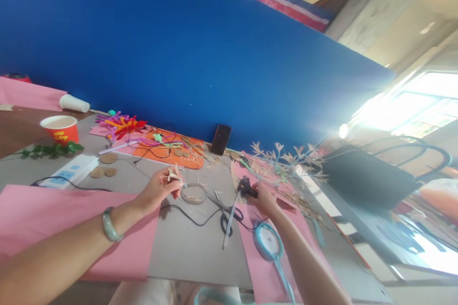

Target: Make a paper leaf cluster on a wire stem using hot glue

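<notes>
My left hand [162, 187], with a pale green bangle on its wrist, pinches a small cream flower-like piece [174, 174] of what looks like dried straw. Just right of it a thin ring of twisted twine or vine [193, 194] lies on the grey table. My right hand [264, 198] is closed on a black hot glue gun [246, 187], low over pink paper. From the gun's back a translucent glue stick [231, 221] reaches toward me. Between the hands lie black-handled scissors [224, 209], partly behind the stick. A roll of light blue ribbon [268, 240] sits beneath my right forearm.
Pink paper [136, 238] covers the front left. Behind it are a white power strip [69, 171], a red paper cup [60, 128] and colourful pipe cleaners [123, 126]. A phone [221, 139] leans on the blue partition [179, 47]. Dried sprigs [282, 157] lie back right; black cables cross the table.
</notes>
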### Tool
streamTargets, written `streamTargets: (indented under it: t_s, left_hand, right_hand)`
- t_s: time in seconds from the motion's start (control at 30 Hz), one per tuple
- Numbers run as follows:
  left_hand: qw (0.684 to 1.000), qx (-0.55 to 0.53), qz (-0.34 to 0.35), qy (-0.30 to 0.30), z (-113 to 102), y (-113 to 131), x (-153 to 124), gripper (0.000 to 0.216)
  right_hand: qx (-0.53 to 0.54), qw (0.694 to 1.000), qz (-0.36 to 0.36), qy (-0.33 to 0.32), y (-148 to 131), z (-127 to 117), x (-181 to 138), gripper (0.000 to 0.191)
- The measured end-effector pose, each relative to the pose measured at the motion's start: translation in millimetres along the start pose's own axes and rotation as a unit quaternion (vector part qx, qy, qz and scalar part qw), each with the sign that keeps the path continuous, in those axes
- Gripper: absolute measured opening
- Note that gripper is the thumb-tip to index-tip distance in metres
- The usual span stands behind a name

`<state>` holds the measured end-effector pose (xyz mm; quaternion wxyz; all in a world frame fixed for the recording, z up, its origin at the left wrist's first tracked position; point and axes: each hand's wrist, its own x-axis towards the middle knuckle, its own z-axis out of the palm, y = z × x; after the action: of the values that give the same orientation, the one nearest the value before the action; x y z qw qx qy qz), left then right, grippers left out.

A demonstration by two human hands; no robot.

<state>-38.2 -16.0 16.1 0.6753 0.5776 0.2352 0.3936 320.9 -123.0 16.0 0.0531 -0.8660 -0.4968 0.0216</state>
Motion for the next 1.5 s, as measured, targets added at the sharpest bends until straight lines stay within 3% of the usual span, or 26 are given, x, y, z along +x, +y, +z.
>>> streamTargets:
  t_s: [0.27,0.4,0.63,0.8,1.1,1.23,1.4,1.5]
  left_hand:
    - [1.0,-0.003,-0.007,-0.008,1.2,2.2,-2.3,0.009]
    - [1.0,0.012,-0.006,-0.01,2.1,7.3,-4.2,0.008]
    - [1.0,0.026,-0.012,0.003,3.9,11.3,-5.0,0.009]
    - [0.999,0.024,-0.022,0.012,5.9,12.2,-6.3,0.009]
    - [1.0,0.01,-0.005,-0.002,4.8,12.2,-5.2,0.007]
    - [1.0,0.007,0.001,0.008,4.7,11.6,-3.5,0.008]
    - [1.0,-0.004,0.005,0.006,3.4,8.8,-2.1,0.008]
    - [1.0,-0.019,0.007,0.008,3.1,6.4,-1.4,0.009]
  right_hand:
    - [0.033,0.999,-0.015,-0.007,1.8,-4.9,2.2,0.031]
    - [0.078,0.996,-0.048,-0.02,4.2,-22.1,1.5,0.025]
    - [0.18,0.982,-0.063,0.014,-7.5,-54.0,-22.2,0.034]
    - [0.405,0.911,-0.077,-0.003,-33.0,-66.7,-64.0,0.043]
    - [0.56,0.816,-0.125,-0.072,-90.4,-82.3,-112.0,0.03]
    - [0.534,0.821,-0.176,-0.094,-111.2,-75.8,-112.1,0.021]
    - [0.485,0.845,-0.215,-0.068,-135.6,-72.2,-103.0,0.024]
    - [0.495,0.837,-0.223,-0.074,-147.5,-69.6,-95.2,0.028]
